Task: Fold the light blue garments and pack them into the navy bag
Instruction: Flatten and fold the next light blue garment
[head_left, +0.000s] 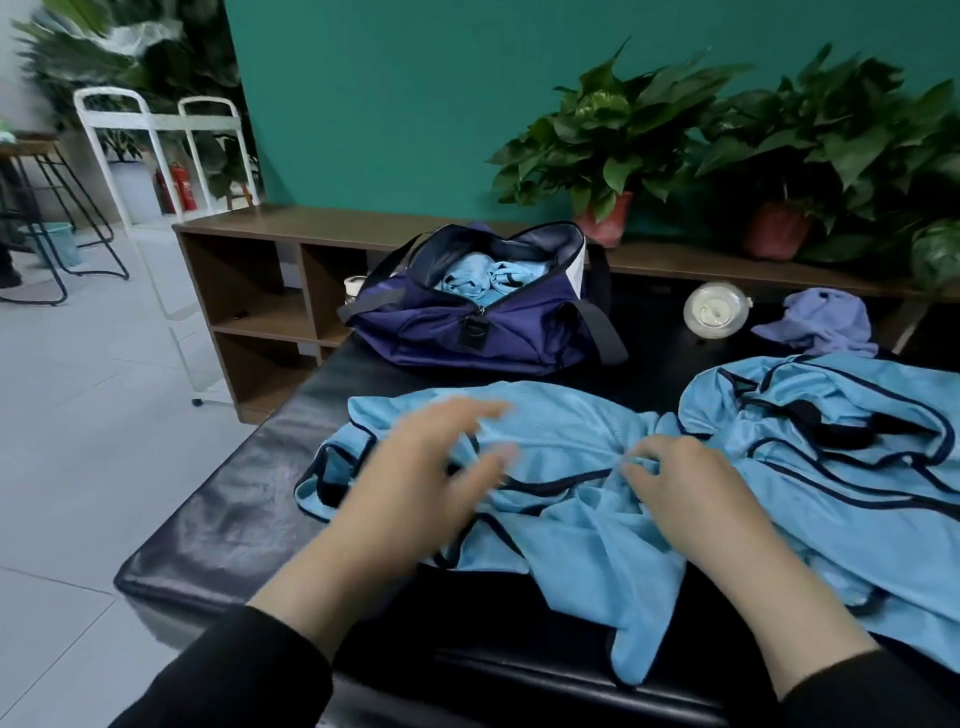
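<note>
Right hand (685, 483) is pinching the bunched middle of the light blue garment (550, 431), which is lying crosswise on the black bench (218, 509). Left hand (415, 467) is hovering spread-fingered, holding nothing, nearer the navy bag (467, 332) sitting behind.

garment (561, 467): thin mesh cloth, slight sheen
bag (483, 332): matt woven fabric
bench (218, 509): glossy black leather-like
shelf (270, 228): matt wood

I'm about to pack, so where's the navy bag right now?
In the head view the navy bag sits unzipped at the bench's far end, left of centre, beyond the light blue garment, with blue cloth already inside.
</note>
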